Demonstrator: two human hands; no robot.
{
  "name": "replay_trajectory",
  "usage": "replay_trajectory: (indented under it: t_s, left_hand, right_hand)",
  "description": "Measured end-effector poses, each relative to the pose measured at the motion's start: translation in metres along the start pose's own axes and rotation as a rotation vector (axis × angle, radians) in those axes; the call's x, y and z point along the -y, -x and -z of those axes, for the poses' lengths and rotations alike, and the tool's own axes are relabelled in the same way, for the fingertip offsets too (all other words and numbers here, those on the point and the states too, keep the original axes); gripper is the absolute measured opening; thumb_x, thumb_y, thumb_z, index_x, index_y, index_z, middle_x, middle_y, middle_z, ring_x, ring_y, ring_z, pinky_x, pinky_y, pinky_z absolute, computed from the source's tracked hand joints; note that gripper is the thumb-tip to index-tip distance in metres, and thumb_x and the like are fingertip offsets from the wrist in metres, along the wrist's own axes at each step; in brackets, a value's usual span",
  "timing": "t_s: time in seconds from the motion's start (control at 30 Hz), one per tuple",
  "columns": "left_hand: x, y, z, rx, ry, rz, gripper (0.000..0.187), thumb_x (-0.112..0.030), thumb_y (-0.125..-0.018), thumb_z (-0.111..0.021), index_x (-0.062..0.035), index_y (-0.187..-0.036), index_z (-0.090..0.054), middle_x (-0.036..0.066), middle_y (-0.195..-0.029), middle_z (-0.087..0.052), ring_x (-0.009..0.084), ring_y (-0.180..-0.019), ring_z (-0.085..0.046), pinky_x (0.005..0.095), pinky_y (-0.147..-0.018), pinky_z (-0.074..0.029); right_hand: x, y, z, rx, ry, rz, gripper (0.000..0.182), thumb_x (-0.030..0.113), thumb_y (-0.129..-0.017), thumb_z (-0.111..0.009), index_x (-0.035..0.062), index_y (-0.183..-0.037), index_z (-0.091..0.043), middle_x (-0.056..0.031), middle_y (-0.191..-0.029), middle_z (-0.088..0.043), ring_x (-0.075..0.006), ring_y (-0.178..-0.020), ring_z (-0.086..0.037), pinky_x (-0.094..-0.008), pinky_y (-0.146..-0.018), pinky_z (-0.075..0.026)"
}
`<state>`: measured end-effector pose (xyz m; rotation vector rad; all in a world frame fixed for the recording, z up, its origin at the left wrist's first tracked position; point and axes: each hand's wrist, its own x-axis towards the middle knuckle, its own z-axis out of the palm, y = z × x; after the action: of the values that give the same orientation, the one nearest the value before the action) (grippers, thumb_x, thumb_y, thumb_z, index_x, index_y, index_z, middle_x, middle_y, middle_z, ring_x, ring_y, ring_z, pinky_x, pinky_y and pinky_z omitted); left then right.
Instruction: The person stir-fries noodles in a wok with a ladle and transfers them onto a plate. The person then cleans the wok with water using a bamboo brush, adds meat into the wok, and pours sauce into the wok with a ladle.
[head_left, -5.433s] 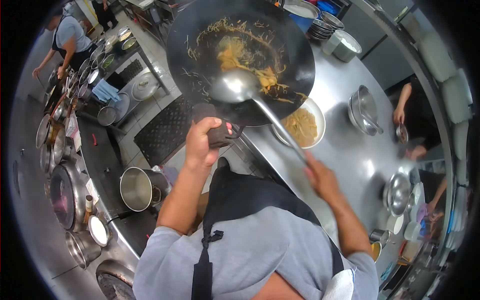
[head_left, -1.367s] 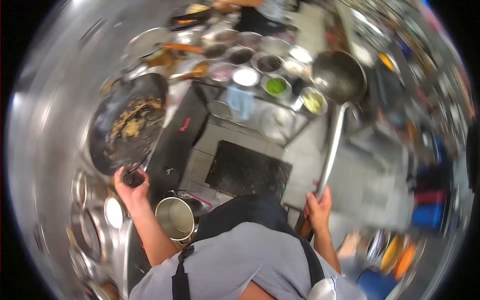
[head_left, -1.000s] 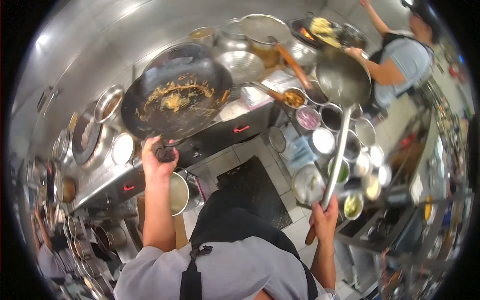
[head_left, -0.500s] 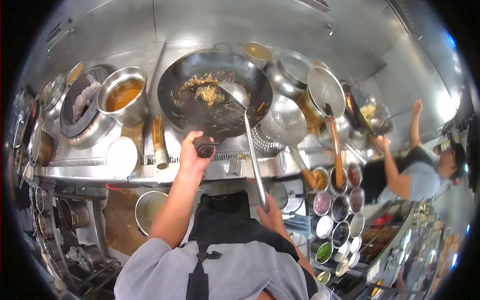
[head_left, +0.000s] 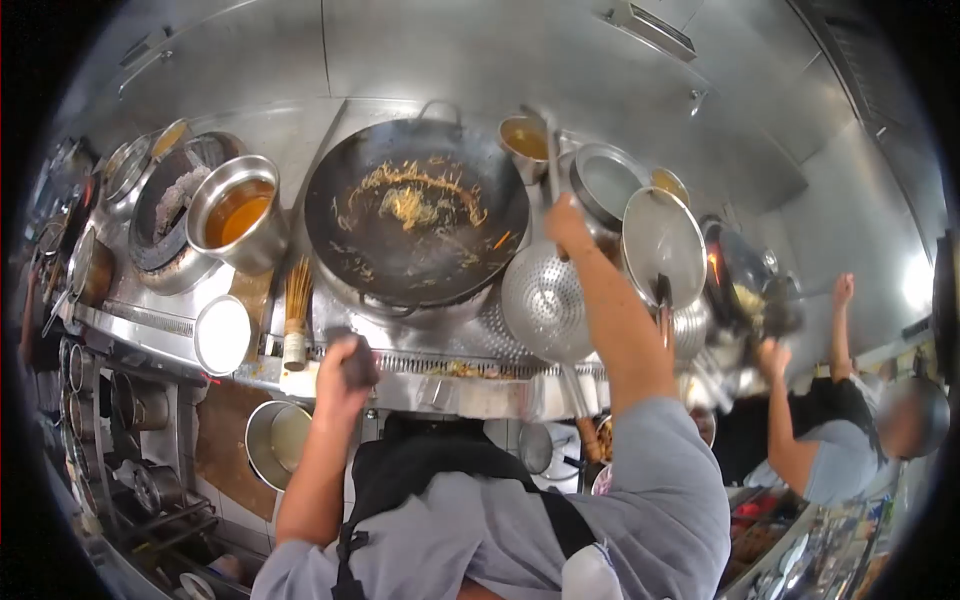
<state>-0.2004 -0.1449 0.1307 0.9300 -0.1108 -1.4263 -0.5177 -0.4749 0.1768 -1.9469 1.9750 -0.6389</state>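
Note:
My left hand [head_left: 340, 378] is closed round a dark, folded-looking pad [head_left: 358, 364], apart from the wok's near handle. The black wok [head_left: 345, 265] sits on the range in front of me. Shredded food [head_left: 408, 207] lies in a clump at its middle, with thin strands spread around. Stretched forward to the wok's right, my right hand [head_left: 570, 226] grips a ladle [head_left: 553, 165] by its handle. The ladle's bowl end is blurred, close to a metal pot of yellow liquid [head_left: 524, 138].
A perforated strainer [head_left: 545, 300] and a round mesh sieve [head_left: 663, 245] rest right of the wok. Leftward stand a pot of orange liquid [head_left: 240, 213], a bamboo brush [head_left: 297, 310] and a white round container [head_left: 222, 336]. Another person [head_left: 845, 440] works at a wok on the far right.
My right hand has swung the ladle out of the wok, forward and right towards the yellow-liquid pot. My left hand has come off the wok's handle, back towards me, still holding the pad.

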Motion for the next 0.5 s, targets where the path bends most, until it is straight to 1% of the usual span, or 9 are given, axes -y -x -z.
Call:
replay_trajectory:
  t_s: [0.07, 0.13, 0.17, 0.23, 0.33, 0.37, 0.4, 0.47, 0.5]
  left_hand:
    - [0.013, 0.048, 0.02, -0.207, 0.035, -0.063, 0.02, -0.021, -0.076, -0.064, -0.0091, -0.09, -0.056, 0.007, -0.089, -0.057, 0.0253, -0.078, -0.058, 0.0382, -0.064, -0.05]
    - [0.03, 0.093, 0.05, -0.274, 0.025, -0.057, 0.026, -0.02, -0.073, -0.065, -0.0084, -0.095, -0.057, 0.008, -0.087, -0.057, 0.0243, -0.078, -0.059, 0.037, -0.068, -0.052]
    - [0.036, 0.116, 0.056, -0.302, -0.036, -0.061, 0.031, -0.021, -0.072, -0.065, -0.0074, -0.098, -0.056, 0.009, -0.087, -0.057, 0.0247, -0.078, -0.059, 0.0363, -0.067, -0.053]
    - [0.053, 0.151, 0.082, -0.335, -0.116, -0.056, 0.042, -0.022, -0.07, -0.066, -0.0055, -0.107, -0.054, 0.011, -0.086, -0.058, 0.0258, -0.075, -0.06, 0.0356, -0.062, -0.053]
    - [0.064, 0.163, 0.069, -0.371, -0.18, -0.099, 0.054, -0.022, -0.069, -0.066, -0.0042, -0.117, -0.048, 0.014, -0.084, -0.058, 0.0267, -0.072, -0.061, 0.0359, -0.059, -0.053]
    - [0.064, 0.163, 0.051, -0.388, -0.225, -0.15, 0.059, -0.021, -0.069, -0.066, -0.0037, -0.121, -0.045, 0.015, -0.082, -0.059, 0.027, -0.071, -0.061, 0.0363, -0.059, -0.053]
    - [0.051, 0.16, 0.019, -0.305, -0.283, -0.106, 0.068, -0.019, -0.068, -0.066, -0.0061, -0.129, -0.037, 0.017, -0.089, -0.058, 0.0265, -0.073, -0.061, 0.0369, -0.059, -0.053]
    - [0.032, 0.131, -0.007, -0.077, -0.383, -0.189, 0.075, -0.016, -0.067, -0.068, -0.0093, -0.133, -0.034, 0.017, -0.098, -0.057, 0.0264, -0.079, -0.061, 0.037, -0.068, -0.054]
    - [0.022, 0.115, -0.021, 0.014, -0.504, -0.282, 0.078, -0.016, -0.066, -0.069, -0.0101, -0.134, -0.032, 0.017, -0.101, -0.057, 0.0265, -0.084, -0.061, 0.0368, -0.072, -0.053]
  right_hand:
    - [0.001, -0.007, -0.004, 0.175, -0.095, -0.128, 0.039, 0.011, -0.083, -0.053, -0.0024, -0.117, -0.038, -0.0264, -0.097, -0.06, -0.0395, -0.083, -0.064, -0.0466, -0.068, -0.052]
    - [-0.017, 0.011, 0.006, 0.351, -0.604, -0.15, 0.043, 0.011, -0.085, -0.049, -0.0022, -0.123, -0.036, -0.0342, -0.106, -0.057, -0.0451, -0.101, -0.059, -0.0477, -0.083, -0.047]
    - [-0.03, 0.021, 0.001, 0.348, -0.613, -0.154, 0.043, 0.011, -0.085, -0.049, -0.0022, -0.123, -0.036, -0.0342, -0.106, -0.057, -0.0451, -0.101, -0.059, -0.0477, -0.083, -0.047]
    - [-0.057, 0.039, -0.023, -0.176, -0.514, -0.029, 0.048, 0.012, -0.086, -0.047, -0.002, -0.129, -0.032, -0.0336, -0.101, -0.059, -0.0442, -0.097, -0.06, -0.0487, -0.084, -0.045]
    - [-0.067, 0.042, -0.029, -0.197, -0.429, -0.319, 0.052, 0.014, -0.087, -0.047, -0.0023, -0.132, -0.027, -0.0335, -0.1, -0.06, -0.0439, -0.097, -0.06, -0.0487, -0.085, -0.044]
    - [-0.073, 0.036, -0.04, -0.308, -0.403, -0.273, 0.065, 0.013, -0.084, -0.05, -0.0001, -0.136, -0.014, -0.0314, -0.097, -0.06, -0.0425, -0.09, -0.062, -0.044, -0.082, -0.049]
    - [-0.083, 0.017, -0.06, -0.317, -0.405, -0.279, 0.065, 0.013, -0.084, -0.05, -0.0001, -0.136, -0.014, -0.0314, -0.097, -0.06, -0.0425, -0.09, -0.062, -0.044, -0.082, -0.049]
    - [-0.086, -0.04, -0.081, -0.573, -0.601, -0.345, 0.045, 0.01, -0.084, -0.048, -0.0022, -0.124, -0.034, -0.0235, -0.084, -0.062, -0.0359, -0.074, -0.063, -0.0416, -0.068, -0.052]
    - [-0.075, -0.049, -0.037, -0.325, -1.036, -0.433, 0.03, 0.01, -0.084, -0.048, -0.001, -0.11, -0.041, -0.0181, -0.076, -0.059, -0.0293, -0.065, -0.06, -0.0374, -0.059, -0.051]
